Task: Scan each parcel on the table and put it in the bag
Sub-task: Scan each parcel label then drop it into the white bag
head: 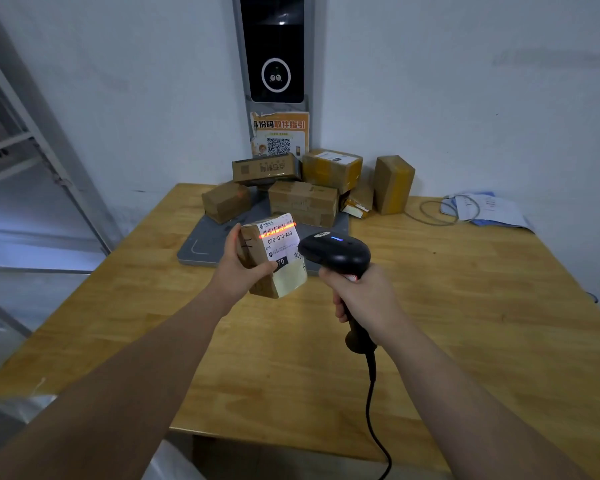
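Observation:
My left hand (245, 268) holds a small brown parcel (278, 258) above the wooden table (465, 306), its white label facing up. A red scan line lies across the label's barcode. My right hand (361, 296) grips a black handheld scanner (335, 252), its head just right of the parcel and a blue light lit on top. Several more brown parcels (302, 202) are piled at the back of the table, partly on a grey scale plate (201, 240). A pale plastic bag (18, 407) shows at the table's near left corner, mostly hidden by my arm.
A dark screen device (274, 50) and an orange QR poster (279, 133) hang on the wall behind the pile. A grey cable loop and papers (485, 209) lie at the back right. A metal shelf frame (21, 147) stands left. The scanner's cord (374, 410) hangs off the front edge.

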`<state>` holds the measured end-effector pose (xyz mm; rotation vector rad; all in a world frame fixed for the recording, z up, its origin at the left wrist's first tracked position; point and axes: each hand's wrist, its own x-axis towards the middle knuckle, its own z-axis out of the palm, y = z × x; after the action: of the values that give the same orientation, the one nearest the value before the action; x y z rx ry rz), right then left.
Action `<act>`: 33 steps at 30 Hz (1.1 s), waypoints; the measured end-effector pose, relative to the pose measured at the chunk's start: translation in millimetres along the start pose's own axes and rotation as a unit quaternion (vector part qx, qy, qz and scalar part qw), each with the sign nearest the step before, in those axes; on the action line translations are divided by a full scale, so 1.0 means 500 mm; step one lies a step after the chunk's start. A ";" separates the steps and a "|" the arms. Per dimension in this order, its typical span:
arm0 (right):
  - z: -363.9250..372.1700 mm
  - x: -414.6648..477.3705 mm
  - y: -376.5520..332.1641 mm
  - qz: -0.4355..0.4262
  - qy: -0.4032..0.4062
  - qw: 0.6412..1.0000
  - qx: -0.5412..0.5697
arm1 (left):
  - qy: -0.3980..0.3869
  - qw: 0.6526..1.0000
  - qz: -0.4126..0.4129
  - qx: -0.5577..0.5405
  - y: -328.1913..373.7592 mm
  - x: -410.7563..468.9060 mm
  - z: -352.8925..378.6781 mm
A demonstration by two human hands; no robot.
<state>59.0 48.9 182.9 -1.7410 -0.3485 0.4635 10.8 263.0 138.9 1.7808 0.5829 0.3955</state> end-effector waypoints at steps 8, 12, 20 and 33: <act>0.000 0.007 0.009 -0.001 0.004 1.000 0.025 | 0.000 1.000 -0.003 -0.009 -0.003 0.000 0.003; 0.007 0.019 0.028 -0.001 -0.008 1.000 0.014 | 0.001 1.000 -0.004 -0.024 -0.006 -0.009 0.008; 0.096 0.034 0.075 0.008 -0.086 0.996 -0.013 | 0.069 0.995 -0.025 -0.071 -0.065 -0.069 -0.014; 0.431 -0.149 0.242 0.046 -0.317 0.946 -0.054 | 0.349 0.910 -0.169 -0.149 -0.363 -0.515 -0.198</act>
<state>-112.9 171.9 34.6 -1.6819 -0.7611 1.0945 -287.1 232.7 0.1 1.1820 1.2403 0.8397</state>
